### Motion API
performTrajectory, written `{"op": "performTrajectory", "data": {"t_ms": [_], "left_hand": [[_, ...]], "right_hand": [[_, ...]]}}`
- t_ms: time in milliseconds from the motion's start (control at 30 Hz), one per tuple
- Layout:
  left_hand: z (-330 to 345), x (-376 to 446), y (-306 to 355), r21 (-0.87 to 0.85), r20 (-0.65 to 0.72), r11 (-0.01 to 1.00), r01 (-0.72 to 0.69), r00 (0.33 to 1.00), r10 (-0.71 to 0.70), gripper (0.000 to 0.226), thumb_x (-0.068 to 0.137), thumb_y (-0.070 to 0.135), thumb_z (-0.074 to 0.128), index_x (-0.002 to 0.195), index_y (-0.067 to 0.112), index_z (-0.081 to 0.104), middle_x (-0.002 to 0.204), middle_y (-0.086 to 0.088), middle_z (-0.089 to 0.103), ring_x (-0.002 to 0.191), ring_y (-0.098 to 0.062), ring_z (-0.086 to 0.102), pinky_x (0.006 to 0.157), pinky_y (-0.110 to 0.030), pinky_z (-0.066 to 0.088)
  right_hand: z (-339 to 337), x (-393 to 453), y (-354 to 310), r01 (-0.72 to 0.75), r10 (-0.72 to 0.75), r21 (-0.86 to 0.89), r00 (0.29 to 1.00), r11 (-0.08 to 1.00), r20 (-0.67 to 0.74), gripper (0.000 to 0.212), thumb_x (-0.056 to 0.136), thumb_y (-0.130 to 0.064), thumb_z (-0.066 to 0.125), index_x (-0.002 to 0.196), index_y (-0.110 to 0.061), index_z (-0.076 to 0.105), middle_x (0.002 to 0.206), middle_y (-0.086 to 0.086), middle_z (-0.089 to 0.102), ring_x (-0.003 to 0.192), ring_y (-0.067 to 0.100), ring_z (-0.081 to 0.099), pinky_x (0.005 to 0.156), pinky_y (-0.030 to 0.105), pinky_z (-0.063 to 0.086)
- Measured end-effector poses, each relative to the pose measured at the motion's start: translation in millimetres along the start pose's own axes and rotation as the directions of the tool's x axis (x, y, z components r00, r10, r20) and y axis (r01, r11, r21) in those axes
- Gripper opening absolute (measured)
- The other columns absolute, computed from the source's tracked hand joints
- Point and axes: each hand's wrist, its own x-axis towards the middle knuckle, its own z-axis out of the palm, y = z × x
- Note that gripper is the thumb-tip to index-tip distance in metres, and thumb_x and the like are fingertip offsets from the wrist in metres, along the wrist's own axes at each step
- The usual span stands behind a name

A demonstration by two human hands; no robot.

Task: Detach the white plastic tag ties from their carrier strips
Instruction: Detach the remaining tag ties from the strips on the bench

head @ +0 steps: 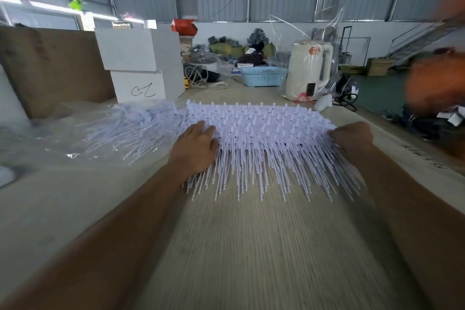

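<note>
Head view: both hands are on the stack of tag ties point(254, 131), which lies on the table point(251, 246) between them. The left hand point(195, 148) lies over the stack's left end, fingers bent down onto the carrier strips point(249, 118). The right hand point(352, 137) grips the right end, fingers curled into the plastic; the exact pinch is hidden. To do this step well, I'd say hold the strips firm at both ends and twist or pull evenly, so ties snap off cleanly rather than bend. The stack is white, strips layered with stubby pegs on top, thin ties fanning toward the person like a fringe. Beyond the left hand, loose ties point(125, 131) lie on clear plastic sheeting point(50, 133).
</note>
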Motion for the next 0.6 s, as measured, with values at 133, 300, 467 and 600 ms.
{"op": "performTrajectory", "data": {"t_ms": [133,300,467,600], "left_hand": [[-1,-1,0,0.003,0.0,1.0,-0.002,1.0,0.002,0.049,0.106,0.037,0.033,0.15,0.016,0.037,0.162,-0.013,0.026,0.147,-0.031,0.026,0.118,-0.046,0.027],[-1,0,0,0.011,-0.002,1.0,-0.005,1.0,0.005,0.048,0.105,0.037,0.034,0.148,0.017,0.039,0.161,-0.013,0.027,0.147,-0.03,0.027,0.117,-0.046,0.029],[-2,0,0,0.007,0.006,1.0,0.003,1.0,-0.003,0.049,0.105,0.038,0.033,0.149,0.018,0.038,0.162,-0.012,0.026,0.148,-0.029,0.025,0.118,-0.046,0.028],[-2,0,0,0.006,0.004,1.0,0.001,1.0,-0.001,0.049,0.105,0.039,0.033,0.149,0.018,0.038,0.162,-0.012,0.026,0.148,-0.029,0.026,0.117,-0.046,0.027]], "right_hand": [[-8,2,-4,0.006,-0.007,-0.069,1.0,0.998,-0.008,0.028,0.085,-0.022,0.08,0.098,0.002,0.074,0.086,0.013,0.069,0.054,0.022,0.056,0.059,0.03,0.047],[-15,0,-15,0.16,-0.184,-0.4,0.983,0.903,-0.023,0.033,0.092,-0.028,0.071,0.11,-0.001,0.072,0.105,0.016,0.072,0.091,0.033,0.068,0.082,0.038,0.055],[-12,-10,-27,0.305,-0.396,-0.461,0.911,0.833,-0.112,0.022,0.098,-0.019,0.059,0.099,0.001,0.069,0.096,0.023,0.069,0.09,0.038,0.066,0.075,0.041,0.052],[-10,-17,-38,0.354,-0.347,0.205,0.935,0.912,-0.07,0.01,0.097,-0.009,0.06,0.09,-0.006,0.067,0.082,0.01,0.064,0.076,0.023,0.059,0.074,0.04,0.051]]}}
